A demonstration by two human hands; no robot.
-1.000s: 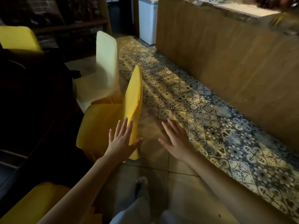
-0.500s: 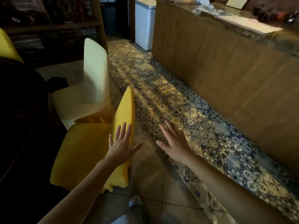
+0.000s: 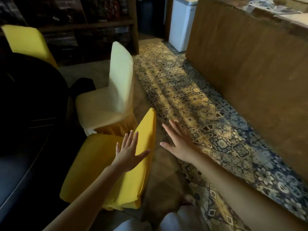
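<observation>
Both hands are flat and holding nothing. The left hand [image 3: 129, 153] has its fingers straight and splayed in front of the backrest [image 3: 147, 125] of the yellow chair [image 3: 98, 164]; the view doesn't show whether it is touching or hovering. The right hand [image 3: 179, 140] is just as open, just off the backrest's outer edge, over the tiled floor [image 3: 208, 114] and clear of the chair. The chair's seat runs away to the left of the left palm, toward the dark table [image 3: 30, 105]. Risks from here:

1. The cover is loose fabric, so a clamp on the backrest may catch cloth rather than frame. The cover then slides or bunches and the chair lags or twists.
2. If only the left hand lands, the load goes in high on the backrest. That likely tips the chair instead of sliding it.
3. The cream chair [image 3: 116, 90] sits just beyond the left fingertips, close to the yellow seat. A forward push probably drives one into the other.
4. The table is near on the far side of the left hand, so a sideways shove risks banging the seat into it.
5. The person's foot [image 3: 188, 200] is below the right wrist. A pull straight back could bring a chair leg onto it.
6. The chair's legs are hidden under the skirt, so a snag on a tile joint can't be ruled out.
</observation>
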